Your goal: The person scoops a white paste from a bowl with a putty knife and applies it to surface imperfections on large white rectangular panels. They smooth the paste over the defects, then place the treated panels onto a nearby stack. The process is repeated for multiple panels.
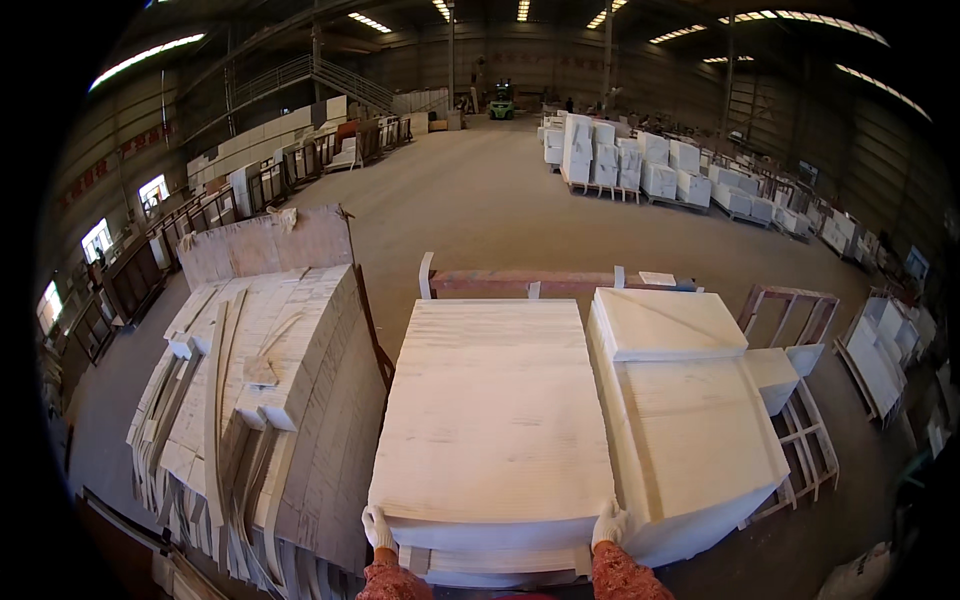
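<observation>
Warehouse floor stretches out ahead of me, wide and grey, with strip lights in the roof and a green forklift (501, 102) far off at the back wall. Stacks of white blocks (620, 160) stand on pallets to the right of the open floor.

Right below me sits the big pale stone slab (492, 410), lying flat on top of a stack of like slabs. My left hand (377, 528), in a white glove, grips the slab's near edge at its left corner, fingers curled over the rim. My right hand (608, 522), gloved too, clasps the same near edge at the right corner. Both hands grasp the slab, both patterned sleeves come up from the lower edge.

Just beside the slab on the right, a second stack of white slabs (700, 430) carries a smaller white slab (668, 322) on its far end. A bare wooden pallet frame (808, 440) shows at that stack's right side. On the left, a crate of thin stone strips (265, 400) stands on edge, tightly packed, with loose curved pieces lying on top. Beyond the slab's far edge runs a reddish wooden rack (520, 283).
</observation>
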A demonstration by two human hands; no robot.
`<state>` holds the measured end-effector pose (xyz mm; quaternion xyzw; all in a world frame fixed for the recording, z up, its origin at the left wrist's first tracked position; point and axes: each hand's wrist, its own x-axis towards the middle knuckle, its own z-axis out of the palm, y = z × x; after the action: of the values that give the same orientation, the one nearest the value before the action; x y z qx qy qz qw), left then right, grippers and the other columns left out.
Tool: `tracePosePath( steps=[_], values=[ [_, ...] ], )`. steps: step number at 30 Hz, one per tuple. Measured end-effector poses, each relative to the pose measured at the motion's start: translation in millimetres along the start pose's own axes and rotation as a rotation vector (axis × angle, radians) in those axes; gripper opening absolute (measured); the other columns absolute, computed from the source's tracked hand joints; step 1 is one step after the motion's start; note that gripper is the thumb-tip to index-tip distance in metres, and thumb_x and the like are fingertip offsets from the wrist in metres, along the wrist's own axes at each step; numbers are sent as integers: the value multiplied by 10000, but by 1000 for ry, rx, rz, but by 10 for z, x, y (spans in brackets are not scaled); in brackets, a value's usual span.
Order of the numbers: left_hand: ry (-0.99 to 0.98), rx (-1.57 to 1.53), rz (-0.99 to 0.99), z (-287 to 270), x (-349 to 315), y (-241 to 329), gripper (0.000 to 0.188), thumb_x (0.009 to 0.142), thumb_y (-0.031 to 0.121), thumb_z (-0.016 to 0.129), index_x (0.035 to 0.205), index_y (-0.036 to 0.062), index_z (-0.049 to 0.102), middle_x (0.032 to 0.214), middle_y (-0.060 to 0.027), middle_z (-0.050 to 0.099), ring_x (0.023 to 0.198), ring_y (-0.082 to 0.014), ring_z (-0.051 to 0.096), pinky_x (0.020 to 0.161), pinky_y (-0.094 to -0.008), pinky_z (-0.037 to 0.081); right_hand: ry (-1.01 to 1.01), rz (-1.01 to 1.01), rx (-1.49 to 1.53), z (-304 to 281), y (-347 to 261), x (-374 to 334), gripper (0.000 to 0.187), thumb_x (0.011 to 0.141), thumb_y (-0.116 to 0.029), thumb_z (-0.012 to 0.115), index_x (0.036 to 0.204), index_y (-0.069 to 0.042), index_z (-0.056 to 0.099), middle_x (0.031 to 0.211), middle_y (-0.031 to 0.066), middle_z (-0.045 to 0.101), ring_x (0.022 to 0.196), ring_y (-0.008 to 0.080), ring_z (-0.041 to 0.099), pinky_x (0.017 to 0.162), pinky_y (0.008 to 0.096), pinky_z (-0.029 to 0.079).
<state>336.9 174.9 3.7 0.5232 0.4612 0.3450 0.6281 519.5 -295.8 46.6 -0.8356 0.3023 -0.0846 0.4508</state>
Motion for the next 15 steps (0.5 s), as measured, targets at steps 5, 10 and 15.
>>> tracePosePath(
  steps=[5, 10, 15],
  values=[
    [30, 35, 22, -4, 14, 3, 389, 1022, 350, 543, 1243, 31, 569, 1097, -25, 598, 1024, -145, 538, 932, -316, 441, -31, 114, -151, -66, -62, -5, 606, 901, -590, 580, 1208, -70, 622, 1183, 187, 674, 1105, 361, 637, 926, 447, 493],
    [114, 73, 74, 7, -72, -131, 363, 1023, 361, 492, 1154, 41, 597, 1057, -45, 604, 979, -165, 562, 903, -314, 458, 10, 145, -230, -260, -231, -48, 601, 921, -578, 558, 895, 16, 648, 892, 218, 672, 866, 358, 649, 792, 454, 491],
    [63, -344, -108, -721, 299, -205, 656, 1014, 643, 377, 909, 55, 647, 887, -39, 638, 889, -180, 563, 875, -371, 443, -144, 78, 208, -277, -146, -206, 463, 942, -493, 594, 858, -43, 662, 833, 121, 680, 844, 286, 638, 803, 430, 482]
  ],
)
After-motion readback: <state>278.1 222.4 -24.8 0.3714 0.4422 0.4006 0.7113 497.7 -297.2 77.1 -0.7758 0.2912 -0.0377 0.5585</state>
